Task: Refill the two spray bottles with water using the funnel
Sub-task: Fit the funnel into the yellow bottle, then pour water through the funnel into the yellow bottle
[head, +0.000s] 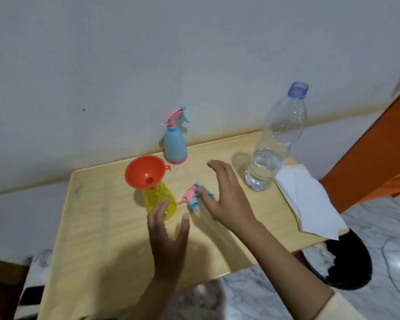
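A yellow spray bottle [159, 202] stands uncapped on the wooden table [97, 227] with an orange funnel [144, 171] in its neck. Its pink and blue spray head [191, 197] lies on the table just to the right. A blue spray bottle [174, 144] with its pink head on stands at the back by the wall. A clear water bottle [271, 153], uncapped and about a third full, stands at the right. My left hand [169, 236] is open just in front of the yellow bottle. My right hand [226, 195] is open, fingers spread, beside the loose spray head.
A white paper napkin [310, 204] hangs over the table's right edge. A black bin [346, 262] stands on the marble floor [383, 227] below it. An orange panel [379, 153] rises at the far right. The wall runs right behind the table.
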`<move>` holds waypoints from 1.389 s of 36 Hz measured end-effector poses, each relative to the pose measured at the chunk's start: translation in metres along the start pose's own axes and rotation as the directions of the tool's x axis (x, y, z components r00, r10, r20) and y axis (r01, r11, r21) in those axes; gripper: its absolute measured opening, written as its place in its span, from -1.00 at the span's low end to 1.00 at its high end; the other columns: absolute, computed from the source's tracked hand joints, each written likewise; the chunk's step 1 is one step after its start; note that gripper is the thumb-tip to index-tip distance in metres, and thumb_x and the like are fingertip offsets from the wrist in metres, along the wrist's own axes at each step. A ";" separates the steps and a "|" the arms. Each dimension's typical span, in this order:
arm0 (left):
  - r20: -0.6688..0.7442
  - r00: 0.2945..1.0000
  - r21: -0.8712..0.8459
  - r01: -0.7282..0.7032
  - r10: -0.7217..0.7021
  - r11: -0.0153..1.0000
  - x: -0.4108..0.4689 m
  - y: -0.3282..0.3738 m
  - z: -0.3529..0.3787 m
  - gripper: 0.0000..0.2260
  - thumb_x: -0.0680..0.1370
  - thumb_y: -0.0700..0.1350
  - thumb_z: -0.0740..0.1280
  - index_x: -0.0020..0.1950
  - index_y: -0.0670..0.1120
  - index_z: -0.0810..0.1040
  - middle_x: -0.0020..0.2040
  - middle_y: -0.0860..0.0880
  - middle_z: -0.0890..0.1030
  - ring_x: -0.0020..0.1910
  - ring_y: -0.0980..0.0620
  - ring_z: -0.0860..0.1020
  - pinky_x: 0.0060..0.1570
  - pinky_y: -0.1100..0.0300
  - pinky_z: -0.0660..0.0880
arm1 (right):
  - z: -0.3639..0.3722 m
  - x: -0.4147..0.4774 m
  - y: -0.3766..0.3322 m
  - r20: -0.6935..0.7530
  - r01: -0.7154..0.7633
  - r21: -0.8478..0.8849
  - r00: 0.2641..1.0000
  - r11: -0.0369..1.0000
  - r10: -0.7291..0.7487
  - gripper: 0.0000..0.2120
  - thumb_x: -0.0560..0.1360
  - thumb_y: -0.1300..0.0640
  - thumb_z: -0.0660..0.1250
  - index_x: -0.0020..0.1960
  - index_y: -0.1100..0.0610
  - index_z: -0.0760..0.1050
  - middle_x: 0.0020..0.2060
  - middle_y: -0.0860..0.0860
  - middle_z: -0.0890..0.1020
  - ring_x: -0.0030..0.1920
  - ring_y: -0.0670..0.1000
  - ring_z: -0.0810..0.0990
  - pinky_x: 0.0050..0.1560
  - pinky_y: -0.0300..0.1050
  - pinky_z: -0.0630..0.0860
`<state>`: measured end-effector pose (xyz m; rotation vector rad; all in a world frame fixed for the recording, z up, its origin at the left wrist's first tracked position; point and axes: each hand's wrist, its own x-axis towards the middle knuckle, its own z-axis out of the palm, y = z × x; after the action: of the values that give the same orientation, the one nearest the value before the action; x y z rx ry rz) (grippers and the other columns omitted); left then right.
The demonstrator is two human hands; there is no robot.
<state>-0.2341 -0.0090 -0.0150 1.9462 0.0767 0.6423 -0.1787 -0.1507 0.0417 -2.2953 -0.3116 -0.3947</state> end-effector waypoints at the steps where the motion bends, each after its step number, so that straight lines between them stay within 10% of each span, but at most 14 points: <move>1: 0.027 1.000 -0.041 -0.013 0.014 0.999 0.004 0.014 0.011 -0.61 0.46 0.01 0.28 0.21 -0.17 0.48 0.16 -0.08 0.50 0.19 0.11 0.46 0.23 0.16 0.41 | -0.009 -0.005 0.013 -0.034 0.013 -0.089 0.999 0.996 -0.017 -0.51 0.44 0.12 0.35 0.33 0.19 0.34 0.29 0.08 0.41 0.29 -0.03 0.35 0.26 -0.20 0.36; 9: 0.312 0.941 -0.239 -0.052 0.128 0.970 0.070 0.122 0.128 -0.47 0.45 0.16 0.29 0.37 0.03 0.32 0.31 0.03 0.41 0.34 0.20 0.37 0.29 0.43 0.26 | -0.073 -0.013 0.111 -0.269 -0.215 -0.372 0.956 0.903 0.116 -0.25 0.33 0.01 0.41 0.38 0.31 0.20 0.33 0.27 0.38 0.37 0.16 0.24 0.27 0.09 0.42; 16: 0.386 0.921 -0.124 -0.015 0.062 0.992 0.102 0.160 0.202 -0.21 0.45 0.08 0.42 0.54 -0.02 0.05 0.47 -0.01 0.19 0.47 0.09 0.19 0.37 0.20 0.21 | -0.080 0.013 0.161 -0.129 -0.293 -0.274 0.955 0.916 0.266 0.06 0.38 -0.27 0.36 0.51 0.22 -0.20 0.53 0.16 -0.02 0.53 0.09 -0.02 0.45 -0.15 -0.02; 20: 0.391 0.920 -0.113 0.019 0.027 0.993 0.100 0.156 0.217 -0.21 0.43 0.08 0.44 0.52 0.09 0.06 0.44 0.01 0.24 0.43 0.05 0.26 0.32 0.18 0.26 | -0.076 0.028 0.167 -0.070 -0.287 -0.104 0.957 0.952 0.281 0.05 0.38 -0.19 0.41 0.52 0.14 -0.22 0.54 0.04 -0.03 0.52 0.02 0.04 0.40 -0.18 0.17; 26: 0.374 0.927 -0.083 0.051 -0.016 0.995 0.099 0.153 0.208 -0.27 0.42 0.19 0.41 0.47 0.27 0.07 0.33 0.02 0.36 0.25 -0.01 0.45 0.25 0.02 0.44 | -0.073 0.032 0.168 -0.032 -0.299 0.107 0.952 0.948 0.304 -0.01 0.39 -0.07 0.46 0.52 0.06 -0.17 0.50 -0.03 0.07 0.46 -0.05 0.19 0.15 -0.31 0.27; 32: 0.232 0.969 -0.140 0.125 -0.090 0.982 0.097 0.136 0.184 -0.36 0.50 0.13 0.35 0.48 0.13 0.12 0.25 -0.01 0.44 0.13 -0.03 0.53 0.04 0.25 0.47 | -0.070 0.030 0.158 -0.068 -0.120 0.060 0.990 0.991 0.124 -0.12 0.35 -0.07 0.43 0.50 0.07 0.02 0.34 0.08 0.32 0.28 0.06 0.38 0.21 0.05 0.44; 37: 0.144 0.974 -0.316 0.214 -0.176 0.924 0.094 0.129 0.148 -0.34 0.37 0.28 0.31 0.42 0.15 0.21 0.11 0.00 0.52 0.09 -0.11 0.58 0.10 -0.09 0.53 | -0.066 0.027 0.138 -0.126 -0.005 0.044 0.992 0.999 0.010 -0.11 0.20 0.05 0.50 0.41 -0.05 0.12 0.11 0.08 0.34 0.06 0.08 0.46 0.01 0.09 0.52; 41: 0.106 0.978 -0.445 0.208 -0.180 0.871 0.094 0.132 0.121 -0.44 0.48 0.12 0.30 0.44 0.06 0.23 0.04 0.04 0.55 -0.06 0.05 0.58 -0.11 0.13 0.52 | -0.065 0.024 0.110 -0.112 0.053 0.108 0.993 0.993 -0.041 -0.11 0.15 0.13 0.47 0.38 -0.10 0.12 0.11 0.04 0.25 -0.06 0.07 0.47 -0.16 0.06 0.58; 50: 0.080 0.961 -0.374 0.274 -0.264 0.886 0.072 0.132 0.069 -0.42 0.38 0.44 0.21 0.33 0.54 0.02 0.37 0.25 0.38 0.29 0.00 0.49 0.20 -0.13 0.48 | -0.079 -0.001 0.051 0.163 0.036 -0.109 0.987 0.993 -0.018 0.00 0.18 -0.04 0.37 0.47 -0.27 -0.11 0.36 -0.10 0.25 0.24 0.04 0.34 0.13 0.05 0.34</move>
<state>-0.1703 -0.1025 0.1051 1.5284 0.1882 0.4090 -0.1773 -0.2432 0.0594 -2.4405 -0.4114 -0.2450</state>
